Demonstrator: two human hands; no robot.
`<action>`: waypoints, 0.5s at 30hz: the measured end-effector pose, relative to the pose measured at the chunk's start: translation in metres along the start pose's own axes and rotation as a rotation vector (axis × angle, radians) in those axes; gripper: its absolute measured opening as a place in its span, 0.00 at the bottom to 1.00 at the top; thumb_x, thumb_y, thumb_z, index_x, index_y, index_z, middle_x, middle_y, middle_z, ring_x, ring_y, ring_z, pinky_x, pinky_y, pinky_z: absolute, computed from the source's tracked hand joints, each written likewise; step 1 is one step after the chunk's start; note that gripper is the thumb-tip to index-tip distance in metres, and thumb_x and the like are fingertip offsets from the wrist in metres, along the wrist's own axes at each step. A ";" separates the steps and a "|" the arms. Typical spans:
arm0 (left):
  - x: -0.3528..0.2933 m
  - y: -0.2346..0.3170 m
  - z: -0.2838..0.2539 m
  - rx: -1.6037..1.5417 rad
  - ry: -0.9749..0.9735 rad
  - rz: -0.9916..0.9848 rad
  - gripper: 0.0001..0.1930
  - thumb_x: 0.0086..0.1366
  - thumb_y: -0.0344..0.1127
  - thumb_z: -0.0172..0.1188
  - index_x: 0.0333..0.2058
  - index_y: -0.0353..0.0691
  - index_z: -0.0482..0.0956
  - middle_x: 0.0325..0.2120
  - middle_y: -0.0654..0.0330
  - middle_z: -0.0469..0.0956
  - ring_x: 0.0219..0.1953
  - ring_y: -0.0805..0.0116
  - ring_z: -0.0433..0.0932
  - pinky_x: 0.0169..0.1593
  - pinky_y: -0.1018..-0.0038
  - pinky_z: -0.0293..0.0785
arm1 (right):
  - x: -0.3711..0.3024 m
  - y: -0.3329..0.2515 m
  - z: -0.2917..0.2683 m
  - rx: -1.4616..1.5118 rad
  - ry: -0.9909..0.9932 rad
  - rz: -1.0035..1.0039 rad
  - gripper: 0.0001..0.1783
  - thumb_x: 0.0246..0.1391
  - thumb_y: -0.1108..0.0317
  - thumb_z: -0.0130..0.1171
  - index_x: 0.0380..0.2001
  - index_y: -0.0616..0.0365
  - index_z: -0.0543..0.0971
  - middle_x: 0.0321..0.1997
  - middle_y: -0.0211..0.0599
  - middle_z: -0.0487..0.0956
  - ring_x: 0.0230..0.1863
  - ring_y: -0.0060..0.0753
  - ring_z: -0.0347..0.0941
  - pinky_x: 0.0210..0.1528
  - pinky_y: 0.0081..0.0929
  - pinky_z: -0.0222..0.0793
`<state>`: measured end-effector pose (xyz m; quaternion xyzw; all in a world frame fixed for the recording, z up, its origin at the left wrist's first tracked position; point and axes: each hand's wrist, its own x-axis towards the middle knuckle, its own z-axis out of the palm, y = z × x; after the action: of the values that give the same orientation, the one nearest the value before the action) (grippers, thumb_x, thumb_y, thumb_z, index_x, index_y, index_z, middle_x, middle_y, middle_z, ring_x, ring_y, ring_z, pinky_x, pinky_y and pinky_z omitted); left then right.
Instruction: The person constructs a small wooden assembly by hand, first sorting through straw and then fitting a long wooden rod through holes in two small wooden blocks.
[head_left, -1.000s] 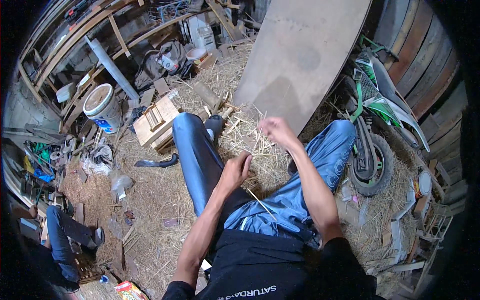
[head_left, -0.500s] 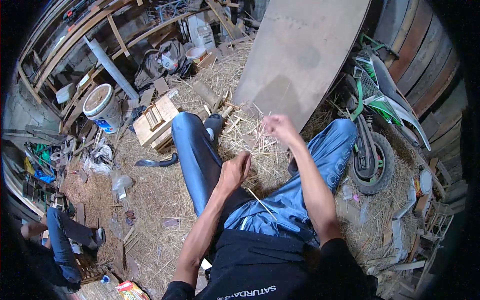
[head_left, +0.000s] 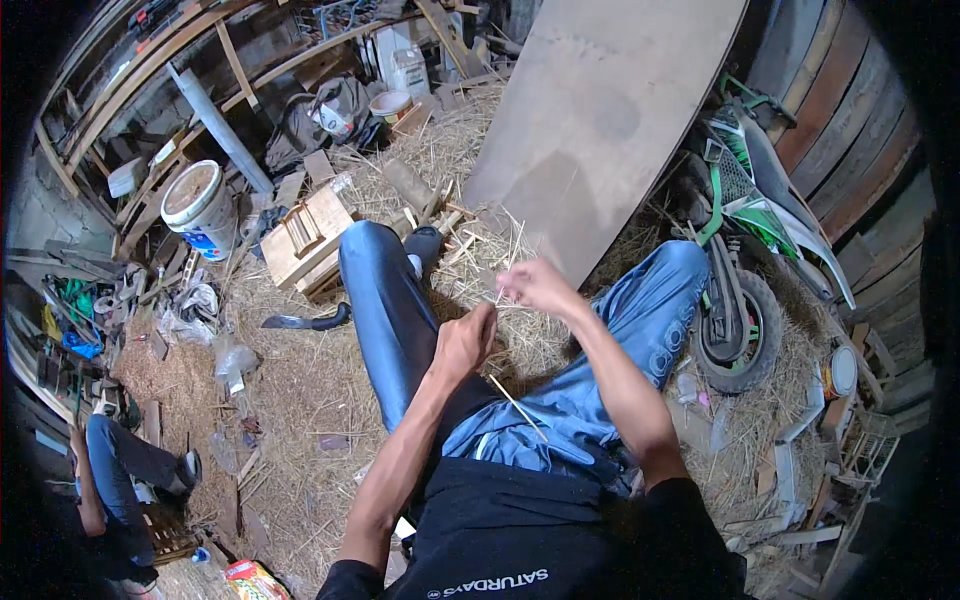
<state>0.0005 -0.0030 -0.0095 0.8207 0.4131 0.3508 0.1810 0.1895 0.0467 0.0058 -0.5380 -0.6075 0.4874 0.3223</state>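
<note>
- Thin pale strip (head_left: 499,297): it was at the fingertips of both hands, above the gap between the person's knees; it was too small and blurred to trace its whole length.
- The left hand (head_left: 466,342) was closed, its fingers curled in and its thumb on top, gripping the strip near the thumb tip.
- The right hand (head_left: 540,287) was just beyond it, fingers bent and tips drawn together at the strip; blur hid whether they pinched it, so I could not tell.
- A second pale length, a slender stick (head_left: 520,409), slanted across the lap of the shiny blue trousers (head_left: 390,320) below the left hand; whether it joined the strip could not be told.
- Loose straw and slivers (head_left: 470,255) covered the ground between and beyond the knees.
- A dark blade with a curved handle (head_left: 308,319) lay on the ground outside the left knee, with a wooden block (head_left: 308,238) farther ahead.
- A large flat board (head_left: 610,110) reached away ahead, and a green and white motorbike (head_left: 750,210) stood to its right.
- A white bucket (head_left: 200,215) stood at the left; nearer, another person's bent leg (head_left: 130,460) showed at the edge.
</note>
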 end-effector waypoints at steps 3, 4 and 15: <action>0.001 0.003 -0.004 -0.043 0.004 -0.026 0.05 0.59 0.29 0.56 0.32 0.37 0.69 0.19 0.46 0.73 0.22 0.46 0.75 0.23 0.62 0.69 | 0.018 0.007 -0.029 0.116 0.248 -0.026 0.13 0.58 0.62 0.54 0.27 0.60 0.79 0.23 0.26 0.76 0.16 0.15 0.65 0.20 0.19 0.61; 0.001 0.005 -0.003 -0.045 0.003 -0.015 0.05 0.60 0.29 0.55 0.31 0.37 0.69 0.19 0.46 0.73 0.22 0.46 0.75 0.23 0.63 0.69 | 0.024 0.012 -0.048 0.179 0.386 -0.066 0.13 0.58 0.62 0.53 0.27 0.60 0.79 0.23 0.26 0.76 0.16 0.15 0.64 0.19 0.18 0.60; 0.003 0.004 -0.001 -0.065 0.099 -0.087 0.06 0.62 0.32 0.55 0.35 0.37 0.73 0.21 0.48 0.76 0.22 0.52 0.77 0.26 0.65 0.72 | -0.010 -0.016 -0.021 0.403 0.065 -0.052 0.13 0.59 0.60 0.53 0.33 0.59 0.78 0.19 0.21 0.69 0.15 0.10 0.58 0.15 0.11 0.51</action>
<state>0.0033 -0.0027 -0.0049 0.7774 0.4452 0.3958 0.2017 0.2056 0.0432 0.0294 -0.4622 -0.5007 0.5729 0.4554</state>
